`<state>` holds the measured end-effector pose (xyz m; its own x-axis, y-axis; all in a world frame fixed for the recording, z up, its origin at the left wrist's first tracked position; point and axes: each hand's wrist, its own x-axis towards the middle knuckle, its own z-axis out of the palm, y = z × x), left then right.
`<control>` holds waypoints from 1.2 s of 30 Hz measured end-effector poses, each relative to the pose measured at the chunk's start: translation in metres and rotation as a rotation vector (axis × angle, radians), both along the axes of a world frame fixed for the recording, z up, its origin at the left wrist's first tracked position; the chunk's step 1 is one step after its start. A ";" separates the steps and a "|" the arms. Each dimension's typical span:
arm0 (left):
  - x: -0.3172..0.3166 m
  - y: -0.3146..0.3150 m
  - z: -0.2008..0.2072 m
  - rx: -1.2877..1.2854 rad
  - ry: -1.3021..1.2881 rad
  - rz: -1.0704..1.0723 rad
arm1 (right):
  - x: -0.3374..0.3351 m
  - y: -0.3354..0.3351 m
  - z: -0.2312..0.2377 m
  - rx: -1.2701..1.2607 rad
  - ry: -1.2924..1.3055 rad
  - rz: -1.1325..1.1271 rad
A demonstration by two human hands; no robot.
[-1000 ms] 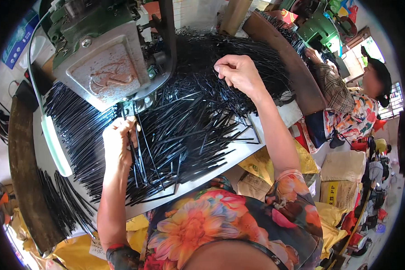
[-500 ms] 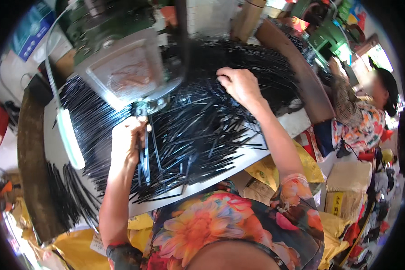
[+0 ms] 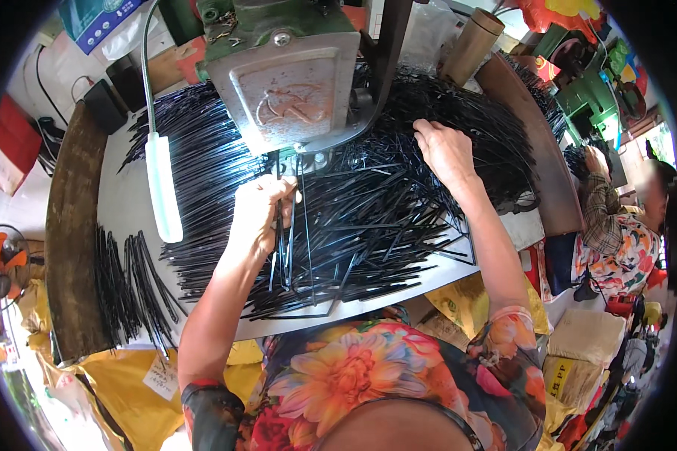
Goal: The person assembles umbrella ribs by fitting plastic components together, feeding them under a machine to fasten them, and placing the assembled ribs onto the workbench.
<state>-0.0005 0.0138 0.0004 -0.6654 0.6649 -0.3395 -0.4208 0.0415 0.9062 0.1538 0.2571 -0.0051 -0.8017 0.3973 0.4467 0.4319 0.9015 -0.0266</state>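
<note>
My left hand (image 3: 262, 207) is just below the head of a green and grey bench machine (image 3: 293, 90). Its fingers are closed around a few thin black rods (image 3: 282, 259), whose lower ends stick out toward me. The rods' upper ends lie close beneath the machine, where the tip is partly hidden. Farther right, my right hand (image 3: 447, 158) is over a heap of black rods (image 3: 474, 113), its fingers curled together. Whatever is between those fingertips is too small to make out. Many more loose rods (image 3: 368, 218) spread across the pale tabletop (image 3: 331, 319) between my hands.
A lit white lamp (image 3: 164, 188) on a bendable neck hangs left of the machine. Curved brown boards edge the table at left (image 3: 71, 248) and right (image 3: 538, 150). A brown tube (image 3: 470, 46) stands behind. At right, a person (image 3: 617, 225) works by another green machine (image 3: 590, 101).
The view has shifted, placing the machine and lamp higher and farther right in the picture. My left hand remains beneath the machine with rods, and my right hand remains over the heap.
</note>
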 end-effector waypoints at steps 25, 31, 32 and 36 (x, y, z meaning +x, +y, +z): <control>0.005 0.006 -0.003 0.052 0.003 -0.006 | 0.008 -0.016 0.025 -0.264 0.675 0.137; -0.001 -0.007 -0.007 0.026 -0.028 0.029 | 0.000 -0.047 0.034 -0.923 0.749 0.201; 0.001 -0.010 0.003 0.043 0.013 -0.015 | 0.001 -0.052 0.034 -0.974 0.693 0.110; -0.004 -0.033 0.014 0.247 -0.194 -0.075 | 0.015 -0.049 0.026 -1.031 0.702 0.144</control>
